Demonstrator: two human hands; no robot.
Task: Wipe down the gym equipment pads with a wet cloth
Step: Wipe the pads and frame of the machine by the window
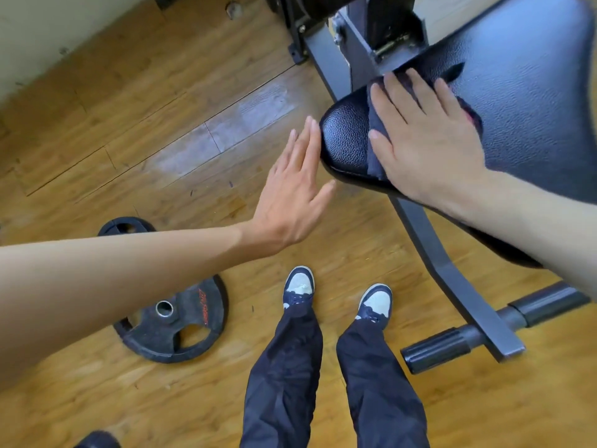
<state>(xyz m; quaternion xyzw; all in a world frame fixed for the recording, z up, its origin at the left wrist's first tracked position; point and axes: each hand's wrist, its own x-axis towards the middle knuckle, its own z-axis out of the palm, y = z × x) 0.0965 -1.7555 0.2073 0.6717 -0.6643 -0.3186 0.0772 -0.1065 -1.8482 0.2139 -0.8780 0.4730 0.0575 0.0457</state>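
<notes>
At the near end of the bench [429,240], the right hand [426,137], fingers spread, presses the dark cloth [374,160] flat on the seat pad [344,140], the left hand [290,195] open just beside its edge; wiping seems underway, the back pad [523,76] probably remaining.

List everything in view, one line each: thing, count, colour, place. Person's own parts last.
seat pad: one, black, bench's near end
back pad: one, black, upper right
cloth: one, dark, on the seat pad
bench frame: one, grey, beneath the pads
foot bar grips: two, black, lower right
weight plates: two, black, floor at left
floor: one, brown wood, throughout
shoes: two, navy and white, bottom centre
trouser legs: two, dark, bottom centre
left hand: one, fingers straight, beside the seat pad's end
right hand: one, flat on the cloth
</notes>
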